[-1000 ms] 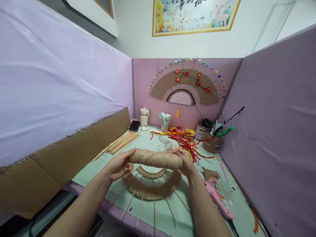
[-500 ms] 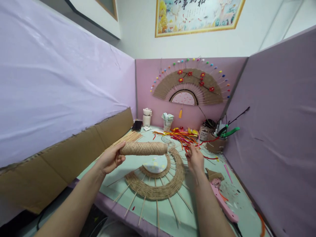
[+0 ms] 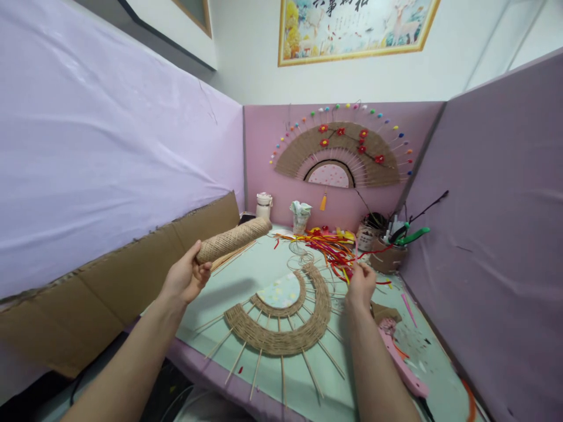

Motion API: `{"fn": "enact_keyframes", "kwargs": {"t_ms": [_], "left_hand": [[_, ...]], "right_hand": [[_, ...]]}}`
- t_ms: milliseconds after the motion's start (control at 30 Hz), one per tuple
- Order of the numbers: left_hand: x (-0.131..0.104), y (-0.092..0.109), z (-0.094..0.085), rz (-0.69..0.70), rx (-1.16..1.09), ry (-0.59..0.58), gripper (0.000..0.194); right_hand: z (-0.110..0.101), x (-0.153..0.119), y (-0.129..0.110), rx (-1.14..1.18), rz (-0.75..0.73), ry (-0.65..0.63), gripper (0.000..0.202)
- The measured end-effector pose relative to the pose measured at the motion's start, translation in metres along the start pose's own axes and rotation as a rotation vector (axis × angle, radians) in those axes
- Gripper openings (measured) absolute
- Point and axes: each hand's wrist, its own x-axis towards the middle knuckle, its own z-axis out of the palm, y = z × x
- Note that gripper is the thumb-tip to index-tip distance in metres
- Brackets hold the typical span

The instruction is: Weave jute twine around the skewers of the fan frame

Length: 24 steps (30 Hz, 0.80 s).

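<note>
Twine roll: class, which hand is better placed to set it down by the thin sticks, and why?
Probably the left hand: it grips the near end of the twine roll, and the thin sticks show below the roll in view. The right hand is apart from the roll, near the coloured strips.

Left-hand grip (image 3: 187,275) closed on near end of twine spool (image 3: 233,239), far end raised, above table (image 3: 215,313). Right-hand grip (image 3: 361,285) near coloured strips (image 3: 332,247); contents indeterminable. Woven fan (image 3: 281,343) lies flat, sticks (image 3: 282,375) radiating.
</note>
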Motion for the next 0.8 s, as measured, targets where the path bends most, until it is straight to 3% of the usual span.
{"fn": "enact_keyframes", "kwargs": {"t_ms": [67,133,267,333,400,500,700,800], "left_hand": [[-0.006,-0.006,0.003,-0.047,0.034,-0.076,0.007],[-0.012,-0.016,0.006,-0.089,0.068,-0.135,0.004],[-0.021,-0.033,0.013,-0.159,0.142,-0.194,0.006],[-0.022,-0.037,0.015,-0.189,0.175,-0.216,0.007],[-0.021,-0.038,0.016,-0.211,0.197,-0.232,0.007],[-0.019,-0.039,0.013,-0.212,0.230,-0.241,0.007],[-0.015,-0.041,0.007,-0.093,0.288,-0.194,0.008],[-0.011,-0.039,0.005,-0.087,0.243,-0.124,0.007]], "right_hand": [[0.004,-0.014,-0.012,-0.169,-0.190,-0.011,0.040],[0.008,-0.032,-0.027,-0.154,-0.332,-0.226,0.048],[0.012,-0.062,-0.047,0.081,-0.165,-0.883,0.051],[0.014,-0.072,-0.048,0.118,-0.078,-1.058,0.055],[0.016,-0.079,-0.045,0.082,-0.006,-1.133,0.047],[0.017,-0.079,-0.040,0.047,0.068,-1.109,0.020],[0.015,-0.057,-0.039,0.222,0.176,-0.716,0.028],[0.015,-0.049,-0.039,0.339,0.272,-0.603,0.027]]}}
